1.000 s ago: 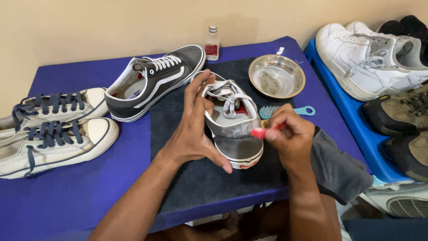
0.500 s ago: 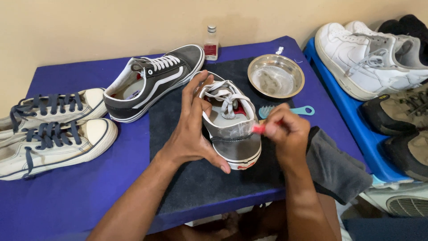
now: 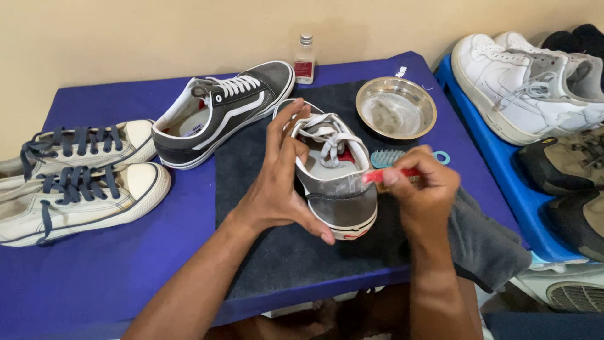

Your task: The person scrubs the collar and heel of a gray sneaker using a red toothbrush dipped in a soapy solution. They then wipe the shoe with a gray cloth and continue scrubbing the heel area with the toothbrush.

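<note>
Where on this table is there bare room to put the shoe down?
Bare blue cloth lies in front of the cream sneakers, left of the dark mat. The mat's near edge is also free. Around the steel bowl, teal brush and small bottle it is crowded.

Steel bowl, small bottle, teal brush nearby; cream sneakers left; white sneakers right.

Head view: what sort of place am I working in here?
Probably a home shoe-cleaning spot: a blue cloth-covered table against a plain wall, several pairs of sneakers around, a round metal bowl, and a small red brush on a grey sneaker.
</note>
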